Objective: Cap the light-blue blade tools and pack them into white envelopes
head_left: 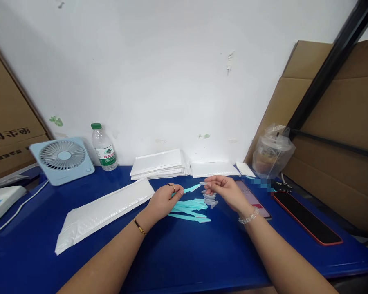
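My left hand (162,201) pinches a turquoise eyebrow razor (193,188) by its handle, its blade end pointing right. Facing it, my right hand (226,191) has thumb and fingers closed on a small clear blade cap (203,183). The cap is close to the razor's tip; I cannot tell whether they touch. Beneath my hands, several more turquoise razors (190,206) lie in a loose fan on the blue table (184,253), their left ends partly hidden by my left hand. Just right of them is a small heap of clear caps (210,201), partly under my right fingers.
A white padded mailer (106,214) lies at left, with stacked mailers (159,164) by the wall. A blue fan (63,160) and a water bottle (104,149) stand back left. Two phones (308,217) (254,199) and a bagged drink cup (271,153) are at right.
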`<state>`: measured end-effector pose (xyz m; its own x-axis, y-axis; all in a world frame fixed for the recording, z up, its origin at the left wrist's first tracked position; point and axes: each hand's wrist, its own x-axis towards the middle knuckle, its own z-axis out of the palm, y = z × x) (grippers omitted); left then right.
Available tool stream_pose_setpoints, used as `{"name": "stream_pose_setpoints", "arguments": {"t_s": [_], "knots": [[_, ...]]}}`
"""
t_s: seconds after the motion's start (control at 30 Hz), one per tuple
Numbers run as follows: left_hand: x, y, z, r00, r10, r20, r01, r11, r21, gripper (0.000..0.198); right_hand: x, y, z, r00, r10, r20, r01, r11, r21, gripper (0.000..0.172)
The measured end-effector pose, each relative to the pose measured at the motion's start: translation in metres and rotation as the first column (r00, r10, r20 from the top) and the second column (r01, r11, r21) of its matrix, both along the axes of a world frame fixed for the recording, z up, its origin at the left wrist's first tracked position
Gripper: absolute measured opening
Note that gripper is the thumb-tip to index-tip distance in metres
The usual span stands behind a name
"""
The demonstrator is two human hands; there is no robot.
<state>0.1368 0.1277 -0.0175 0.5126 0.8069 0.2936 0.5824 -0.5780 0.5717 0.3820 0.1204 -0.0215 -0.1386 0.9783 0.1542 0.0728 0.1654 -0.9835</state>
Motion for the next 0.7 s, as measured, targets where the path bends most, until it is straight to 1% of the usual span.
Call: {"name": "stream_pose_setpoints", "arguments": {"t_s": [0.17, 0.37, 0.53, 0.6, 0.63, 0.7], "knots": [[-0.001, -0.001, 0.000, 1.000, 0.007, -0.031, -0.007, 1.000, 0.004, 0.034, 0.001, 0.001, -0.001, 1.000, -0.015, -0.005, 0.015, 1.000, 0.003, 0.032], [0.000, -0.003, 0.000, 0.999, -0.017, -0.045, 0.018, 1.000, 0.018, 0.033, -0.007, -0.006, 0.003, 0.999, 0.049, 0.006, -0.049, 0.999, -0.019, 0.030], [0.003, -0.003, -0.002, 0.998, -0.041, -0.054, 0.043, 0.998, 0.049, 0.033, -0.021, -0.008, 0.001, 0.993, 0.113, 0.024, -0.112, 0.993, -0.040, 0.032], [0.004, 0.000, -0.004, 0.998, -0.036, -0.051, 0.038, 0.998, 0.055, 0.033, -0.022, -0.007, 0.000, 0.991, 0.122, 0.062, -0.120, 0.992, -0.034, 0.032], [0.004, 0.002, -0.005, 0.998, -0.032, -0.052, 0.034, 0.998, 0.054, 0.033, -0.020, -0.007, 0.000, 0.989, 0.105, 0.106, -0.103, 0.994, -0.022, 0.032], [0.005, 0.008, -0.009, 0.998, -0.012, -0.066, 0.015, 0.999, 0.046, 0.033, -0.015, -0.006, 0.000, 0.967, 0.026, 0.254, -0.039, 0.998, 0.045, 0.030]]}}
